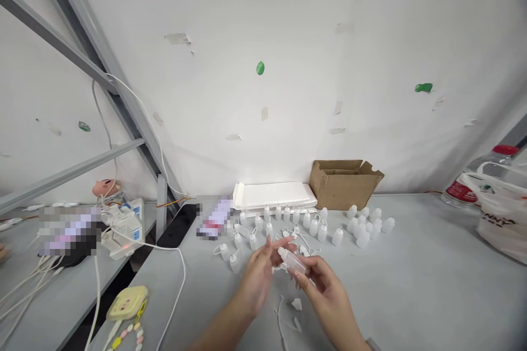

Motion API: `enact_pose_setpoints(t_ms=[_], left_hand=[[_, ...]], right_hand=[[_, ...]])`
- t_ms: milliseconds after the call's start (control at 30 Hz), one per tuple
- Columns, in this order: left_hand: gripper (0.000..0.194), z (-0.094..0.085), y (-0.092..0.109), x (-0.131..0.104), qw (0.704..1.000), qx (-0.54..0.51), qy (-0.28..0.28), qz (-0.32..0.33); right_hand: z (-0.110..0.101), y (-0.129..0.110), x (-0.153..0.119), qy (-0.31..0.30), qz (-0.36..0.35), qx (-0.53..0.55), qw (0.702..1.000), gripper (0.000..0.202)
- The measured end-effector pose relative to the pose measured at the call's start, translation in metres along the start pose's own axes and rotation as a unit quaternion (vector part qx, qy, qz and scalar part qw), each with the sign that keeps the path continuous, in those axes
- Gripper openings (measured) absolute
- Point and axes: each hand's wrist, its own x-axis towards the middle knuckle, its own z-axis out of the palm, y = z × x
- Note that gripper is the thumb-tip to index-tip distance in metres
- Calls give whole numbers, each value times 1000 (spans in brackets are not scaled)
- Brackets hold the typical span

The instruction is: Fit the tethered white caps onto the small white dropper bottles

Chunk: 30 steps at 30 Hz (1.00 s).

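Observation:
Between my hands is a small translucent bottle (293,261), tilted with its narrow neck toward the upper left. My right hand (323,288) pinches its lower end between thumb and fingers. Beside the neck, my left hand (259,274) has its fingers partly spread; whether a fingertip touches the bottle is unclear. Several small white bottles with looped caps (253,240) stand behind my hands on the grey table (395,296). Farther right is a cluster of frosted bottles (362,238). White caps with straps (307,247) lie behind my hands, partly hidden, and a few small white pieces (297,304) lie between my forearms.
An open cardboard box (346,191) and white flat packages (274,195) sit against the wall. Black phone (179,225), power strip (123,236), cables and yellow case (127,303) are left. A plastic bag (502,225) and red-capped bottle (461,192) stand right.

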Motion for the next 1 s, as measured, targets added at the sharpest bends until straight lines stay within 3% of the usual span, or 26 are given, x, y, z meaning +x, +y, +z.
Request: enact_pose_setpoints(t_ms=[67, 167, 300, 400, 467, 600, 733, 900, 1000], left_hand=[[48, -2, 2, 1, 1000, -19, 15, 14], [42, -4, 2, 1, 999, -17, 22, 19], [39, -4, 0, 1, 999, 26, 19, 25], [44, -5, -1, 3, 994, 106, 38, 11], [43, -9, -3, 5, 973, 227, 35, -2], [42, -16, -13, 3, 873, 484, -62, -15], [32, -16, -25, 0, 810, 578, -98, -28], [17, -12, -30, 2, 808, 584, -77, -15], [25, -10, -30, 4, 819, 570, -66, -8]], right_hand=[[0, 5, -3, 43, -117, -102, 987, 16], [0, 8, -5, 59, -254, -180, 948, 13], [-1, 6, -5, 63, -313, -221, 922, 16], [-10, 6, -3, 81, -274, -218, 933, 14], [-22, 6, 0, 117, -210, -212, 947, 16], [-48, 7, 5, 183, -93, -193, 960, 28], [-57, 8, 5, 188, -50, -170, 966, 31], [-53, 14, 5, 166, -35, -142, 975, 33], [-51, 20, 7, 148, -22, -130, 980, 34]])
